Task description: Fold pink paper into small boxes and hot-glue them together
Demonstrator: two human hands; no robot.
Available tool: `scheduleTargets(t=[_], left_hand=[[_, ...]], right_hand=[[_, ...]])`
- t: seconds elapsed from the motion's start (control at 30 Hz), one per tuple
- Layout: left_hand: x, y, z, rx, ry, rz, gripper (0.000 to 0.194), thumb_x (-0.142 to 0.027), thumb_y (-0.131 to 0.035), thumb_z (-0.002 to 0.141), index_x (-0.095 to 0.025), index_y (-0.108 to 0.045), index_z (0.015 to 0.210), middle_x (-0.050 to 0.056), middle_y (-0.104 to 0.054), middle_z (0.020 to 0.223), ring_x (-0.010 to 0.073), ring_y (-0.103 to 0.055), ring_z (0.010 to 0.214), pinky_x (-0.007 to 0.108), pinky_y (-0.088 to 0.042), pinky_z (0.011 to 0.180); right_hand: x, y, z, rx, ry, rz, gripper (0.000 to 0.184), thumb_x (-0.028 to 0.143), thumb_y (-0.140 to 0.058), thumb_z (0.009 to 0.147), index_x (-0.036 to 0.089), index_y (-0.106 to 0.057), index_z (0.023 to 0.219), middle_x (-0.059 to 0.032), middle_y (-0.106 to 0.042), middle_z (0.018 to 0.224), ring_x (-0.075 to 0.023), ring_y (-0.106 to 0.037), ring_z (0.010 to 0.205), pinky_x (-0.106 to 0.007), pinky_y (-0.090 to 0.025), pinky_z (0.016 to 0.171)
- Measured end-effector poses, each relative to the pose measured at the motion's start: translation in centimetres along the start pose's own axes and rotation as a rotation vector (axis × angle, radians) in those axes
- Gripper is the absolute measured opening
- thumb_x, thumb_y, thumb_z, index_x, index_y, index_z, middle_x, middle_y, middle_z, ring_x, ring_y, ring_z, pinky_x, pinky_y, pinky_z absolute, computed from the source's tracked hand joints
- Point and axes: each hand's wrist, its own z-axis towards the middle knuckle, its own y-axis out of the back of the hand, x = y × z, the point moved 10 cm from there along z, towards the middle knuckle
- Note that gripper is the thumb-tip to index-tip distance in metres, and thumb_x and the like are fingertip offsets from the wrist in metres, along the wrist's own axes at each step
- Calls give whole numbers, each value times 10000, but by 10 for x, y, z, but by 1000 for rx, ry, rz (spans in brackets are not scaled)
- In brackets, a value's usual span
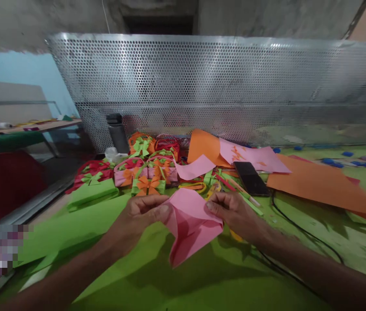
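Note:
Between my hands, above the green table surface, is a folded pink paper piece (pixel 191 216), shaped like a partly opened bag or box with creased sides. My left hand (pixel 145 211) pinches its left edge between thumb and fingers. On the opposite side, my right hand (pixel 224 209) grips the upper right edge with the thumb on top. Just beyond the paper lie yellow-handled scissors (pixel 214 189), partly hidden by my right hand. Small finished paper bags with bows, such as a green one with an orange bow (pixel 148 185), stand behind my left hand.
A dark phone (pixel 250 178) rests right of centre, with a black cable (pixel 306 235) running across the table. Orange sheets (pixel 319 185) lie at right, green folded paper (pixel 92 194) at left. A grey bottle (pixel 118 133) stands before a perforated metal panel (pixel 221 77).

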Motion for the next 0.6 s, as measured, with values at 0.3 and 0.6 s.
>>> scheduleTargets(t=[0.3,0.6], left_hand=[[-42,-32,13,65,-58,488,274,-360,-599,719,-138,-609,559,-4,-537,478,93,-431,434,187,-309,430],[-72,-30,27,-9,-247,503,257,-333,-566,743,-159,-556,554,-29,-436,517,95,-388,499,176,-327,468]], right_hand=[[14,9,-6,-76,77,-125,227,274,-471,788,182,-454,581,40,-437,536,-96,-413,510,-226,-290,479],[3,23,-1,-122,-63,261,424,498,-364,850,193,-606,683,-19,-597,688,-143,-529,643,-268,-399,637]])
